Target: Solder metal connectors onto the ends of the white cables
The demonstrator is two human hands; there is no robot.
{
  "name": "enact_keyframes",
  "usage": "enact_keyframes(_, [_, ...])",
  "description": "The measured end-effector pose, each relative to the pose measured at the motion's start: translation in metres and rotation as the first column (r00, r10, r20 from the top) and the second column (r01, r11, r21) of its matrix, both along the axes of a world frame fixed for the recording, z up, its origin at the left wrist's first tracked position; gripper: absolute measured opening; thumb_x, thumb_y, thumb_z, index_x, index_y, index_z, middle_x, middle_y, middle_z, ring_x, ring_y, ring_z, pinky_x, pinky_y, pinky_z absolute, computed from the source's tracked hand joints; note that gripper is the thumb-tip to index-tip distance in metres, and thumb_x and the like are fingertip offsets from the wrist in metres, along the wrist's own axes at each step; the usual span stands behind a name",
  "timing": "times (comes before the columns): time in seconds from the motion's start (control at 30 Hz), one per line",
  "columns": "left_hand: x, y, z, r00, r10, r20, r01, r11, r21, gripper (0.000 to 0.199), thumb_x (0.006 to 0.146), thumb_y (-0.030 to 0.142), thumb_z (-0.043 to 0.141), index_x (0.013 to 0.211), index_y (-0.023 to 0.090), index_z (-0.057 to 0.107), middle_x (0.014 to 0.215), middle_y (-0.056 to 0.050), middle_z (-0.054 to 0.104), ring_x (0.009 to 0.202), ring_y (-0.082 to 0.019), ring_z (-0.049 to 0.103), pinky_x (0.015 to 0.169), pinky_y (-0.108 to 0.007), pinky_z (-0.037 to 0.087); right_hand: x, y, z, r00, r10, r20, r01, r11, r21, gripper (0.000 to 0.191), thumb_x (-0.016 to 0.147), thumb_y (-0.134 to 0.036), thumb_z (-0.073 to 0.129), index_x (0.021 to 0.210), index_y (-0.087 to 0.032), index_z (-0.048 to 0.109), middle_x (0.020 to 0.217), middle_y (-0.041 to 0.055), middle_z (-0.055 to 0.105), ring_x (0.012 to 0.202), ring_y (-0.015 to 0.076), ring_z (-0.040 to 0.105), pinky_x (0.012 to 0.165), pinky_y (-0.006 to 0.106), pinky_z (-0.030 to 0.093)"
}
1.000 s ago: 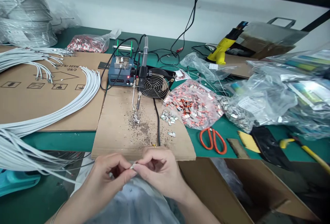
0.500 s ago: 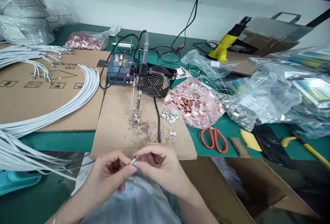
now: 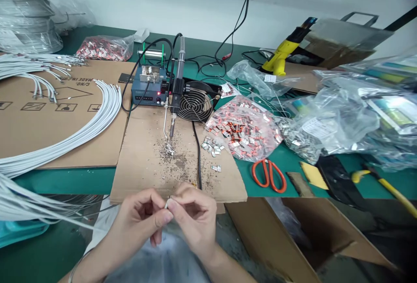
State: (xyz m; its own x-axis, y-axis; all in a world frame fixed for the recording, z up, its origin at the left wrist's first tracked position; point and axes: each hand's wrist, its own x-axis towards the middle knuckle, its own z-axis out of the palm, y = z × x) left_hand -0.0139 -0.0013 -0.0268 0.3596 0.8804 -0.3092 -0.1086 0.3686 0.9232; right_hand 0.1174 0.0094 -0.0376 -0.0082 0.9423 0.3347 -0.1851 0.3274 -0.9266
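Fingers (image 3: 178, 210) partly cover the white piece (image 3: 167, 205); wrapped coils (image 3: 24, 18) cropped left.

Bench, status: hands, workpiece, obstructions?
Left hand and right hand pinching small white piece. Piece mostly hidden. Soldering iron ahead, tip down, clear of hands.

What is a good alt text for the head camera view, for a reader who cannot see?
The left hand and right hand pinch a small pale piece before a green workbench. Beyond, a soldering iron points down at cardboard; white cables lie left, orange-handled scissors and bagged small parts right.
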Motion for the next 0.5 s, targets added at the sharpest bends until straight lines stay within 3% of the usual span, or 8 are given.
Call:
enact_keyframes(0.07, [-0.002,-0.001,-0.005,0.999,0.003,0.042,-0.003,1.000,0.003,0.041,0.076,0.050,0.063,0.066,0.013,0.047,0.042,0.002,0.048,0.036,-0.005,0.043,0.039,-0.013,0.035,0.001,-0.001,0.001,0.998,-0.011,0.068,0.006,0.997,0.077,0.012,0.072,-0.005,0.061,0.067,-0.015,0.057,0.059,0.0003,0.054,0.056,0.0088,0.048,0.053,0.021,0.039])
enact_keyframes(0.13, [-0.005,-0.003,-0.007,0.998,0.041,0.054,-0.041,0.999,-0.003,0.038,0.077,0.048,0.063,0.069,0.012,0.053,0.045,0.001,0.050,0.037,-0.004,0.042,0.039,-0.012,0.033,0.013,0.004,0.009,0.969,0.101,0.227,-0.132,0.983,0.127,0.011,0.071,-0.005,0.063,0.073,-0.016,0.061,0.065,0.0015,0.058,0.060,0.0096,0.051,0.055,0.021,0.040])
enact_keyframes(0.2, [-0.009,-0.003,-0.003,0.991,0.132,0.027,-0.130,0.990,-0.058,0.036,0.074,0.048,0.066,0.073,0.012,0.060,0.052,0.001,0.054,0.038,-0.002,0.041,0.038,-0.011,0.030,0.037,0.017,0.021,0.885,0.190,0.424,-0.263,0.958,0.119,0.013,0.073,-0.012,0.065,0.086,-0.017,0.065,0.072,0.0023,0.062,0.066,0.0109,0.055,0.056,0.021,0.040])
enact_keyframes(0.27, [-0.014,-0.002,0.004,0.975,0.220,0.011,-0.217,0.969,-0.122,0.036,0.067,0.049,0.071,0.072,0.013,0.063,0.058,0.001,0.056,0.039,-0.001,0.042,0.039,-0.011,0.030,0.068,0.038,0.032,0.772,0.048,0.634,-0.150,0.983,0.108,0.023,0.080,-0.022,0.062,0.102,-0.018,0.064,0.083,0.0029,0.065,0.070,0.0121,0.057,0.060,0.023,0.042])
enact_keyframes(0.33, [-0.020,0.002,0.009,0.972,0.236,0.012,-0.232,0.961,-0.150,0.036,0.063,0.048,0.074,0.068,0.015,0.064,0.059,0.002,0.056,0.042,-0.003,0.046,0.044,-0.013,0.036,0.100,0.066,0.038,0.484,-0.170,0.859,0.066,0.985,0.158,0.019,0.087,-0.025,0.052,0.097,-0.017,0.066,0.081,0.0035,0.066,0.060,0.0127,0.054,0.059,0.027,0.042])
enact_keyframes(0.37, [-0.023,0.004,0.010,0.976,0.219,0.002,-0.216,0.966,-0.142,0.035,0.064,0.048,0.074,0.067,0.015,0.063,0.059,0.002,0.056,0.045,-0.004,0.049,0.048,-0.014,0.039,0.114,0.082,0.039,0.270,-0.241,0.932,0.167,0.965,0.202,0.022,0.088,-0.021,0.048,0.098,-0.016,0.067,0.088,0.0051,0.067,0.064,0.0144,0.056,0.064,0.029,0.043])
enact_keyframes(0.4, [-0.027,0.007,0.011,0.982,0.188,-0.017,-0.189,0.974,-0.122,0.035,0.065,0.049,0.073,0.067,0.016,0.063,0.059,0.001,0.057,0.050,-0.006,0.051,0.053,-0.015,0.041,0.126,0.097,0.038,0.025,-0.227,0.973,0.224,0.950,0.216,0.023,0.088,-0.020,0.047,0.101,-0.016,0.066,0.094,0.0055,0.067,0.075,0.0175,0.059,0.072,0.031,0.043])
enact_keyframes(0.5, [-0.039,0.015,0.009,0.991,0.055,-0.118,-0.059,0.998,-0.038,0.035,0.072,0.051,0.067,0.068,0.017,0.064,0.063,-0.001,0.059,0.063,-0.010,0.055,0.061,-0.017,0.042,0.145,0.134,0.030,-0.157,-0.184,0.970,0.231,0.948,0.217,0.019,0.082,-0.017,0.054,0.092,-0.009,0.068,0.092,0.0140,0.066,0.091,0.0281,0.058,0.086,0.040,0.038])
